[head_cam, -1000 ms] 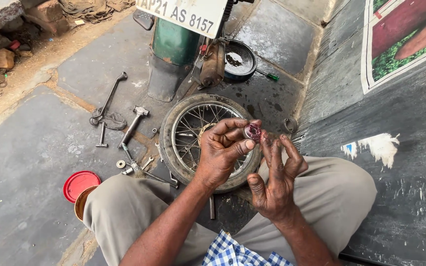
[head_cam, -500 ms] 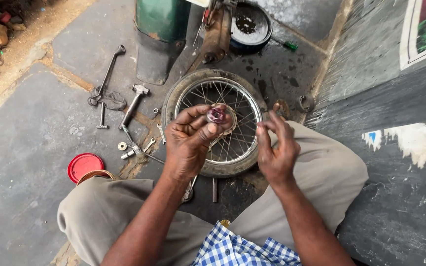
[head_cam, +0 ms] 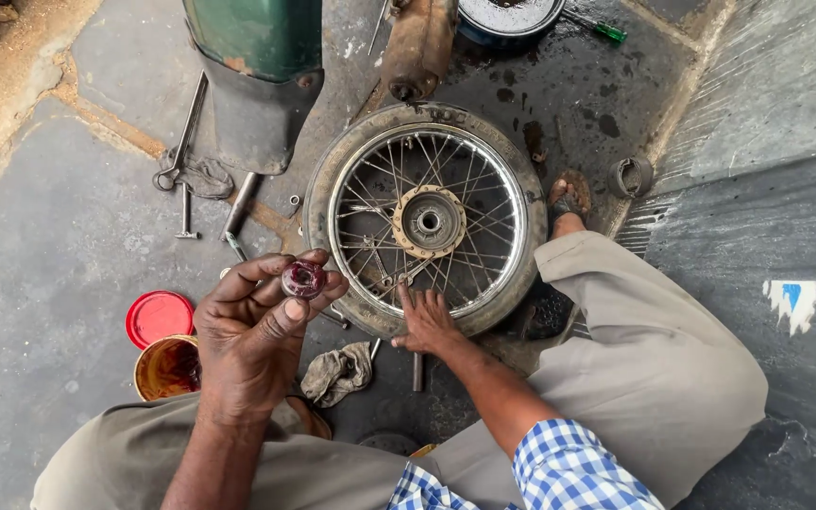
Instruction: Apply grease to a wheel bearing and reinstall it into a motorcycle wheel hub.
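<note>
A spoked wheel with its tyre [head_cam: 512, 179] lies flat on the ground in front of me, its metal hub [head_cam: 429, 222] facing up. My left hand [head_cam: 257, 335] holds a small round bearing smeared with red grease [head_cam: 303, 279] between thumb and fingertips, just left of the wheel. My right hand [head_cam: 424, 319] reaches down with fingers spread and rests on the near rim of the wheel.
A red lid [head_cam: 159, 316] and an open tin of grease [head_cam: 167, 366] sit by my left knee. A grey rag [head_cam: 337, 373] lies below the wheel. Wrenches and bolts [head_cam: 186, 184] lie at left near a green mudguard [head_cam: 257, 57]. A pan [head_cam: 507, 17] stands at the top.
My right hand has dropped from beside the bearing down onto the wheel rim. My left hand with the bearing has shifted left, off the wheel. The view has moved closer.
</note>
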